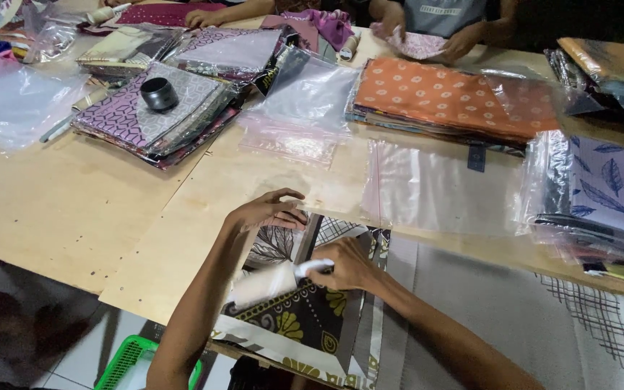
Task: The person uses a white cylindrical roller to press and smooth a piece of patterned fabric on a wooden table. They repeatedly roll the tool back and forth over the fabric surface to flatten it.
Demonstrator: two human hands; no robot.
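Folded patterned cloth (pixel 294 310), dark with yellow motifs and a leaf print, lay at the near table (pixel 74 209) edge, directly beneath both hands. Right hand (pixel 348 266) was closed around the white handle of a lint roller (pixel 272 283), the roller head resting on the cloth. Left hand (pixel 269 211) lay flat and open, fingers spread, pinning the cloth's far edge; it grasped nothing.

Judgement on technique: the flat hand should hold the fold taut while the roller travels in straight strokes away from it, light pressure, so the layers do not bunch or shift.

Containers: an empty clear plastic sleeve (pixel 435 189) lay flat just beyond the cloth. A stack of sleeves near the far left held purple and grey geometric cloths (pixel 146 119), with a small black cylinder (pixel 159 93) on top. Orange spotted cloth (pixel 449 100) sat bagged at centre right; blue leaf-print cloth (pixel 615 189) in sleeves at far right. Other people's hands (pixel 464 43) worked at the far edge. A green basket (pixel 128 365) stood on the floor below; contents not visible.
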